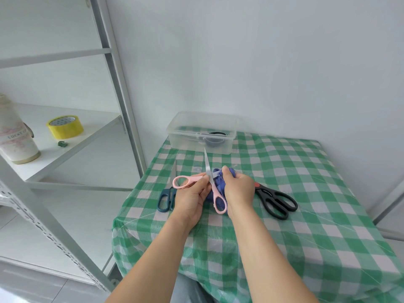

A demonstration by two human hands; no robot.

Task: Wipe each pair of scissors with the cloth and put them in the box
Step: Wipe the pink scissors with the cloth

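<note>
My left hand (192, 199) grips the pink scissors (185, 181) by one handle, blades spread apart, one blade pointing up toward the box. My right hand (238, 191) clutches a bunched blue cloth (218, 184) pressed around the other blade. Dark-blue-handled scissors (167, 197) lie on the table to the left, partly behind my left hand. Black scissors (276, 200) with a red pivot lie to the right. The clear plastic box (201, 133) stands at the table's far edge with dark scissors inside.
The table wears a green-and-white checked cloth (306, 193) and stands against a white wall. A white metal shelf (72, 141) on the left carries a yellow tape roll (65, 126) and a cream flask (16, 136).
</note>
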